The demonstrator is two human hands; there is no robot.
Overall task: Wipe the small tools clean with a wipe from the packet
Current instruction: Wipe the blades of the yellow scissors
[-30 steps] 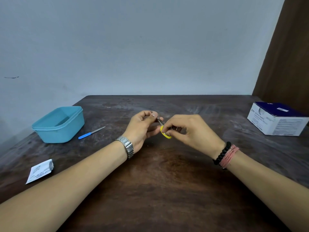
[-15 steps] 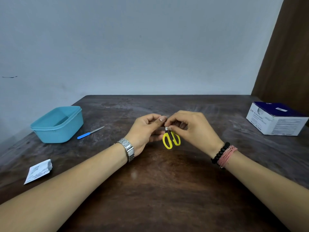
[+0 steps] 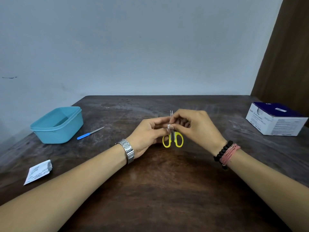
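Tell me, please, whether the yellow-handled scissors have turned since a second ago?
Yes. The yellow-handled scissors have turned: the blades now point up towards the table's far edge, handles hanging towards the person; earlier they lay slanted between the fingers.

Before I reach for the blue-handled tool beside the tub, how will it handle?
The blue-handled tool looks thin and light, so it probably lifts easily. It lies flat on the table, so pinching it may be fiddly; it would likely slide when pushed. Its narrow metal end looks stiff, possibly pointed.
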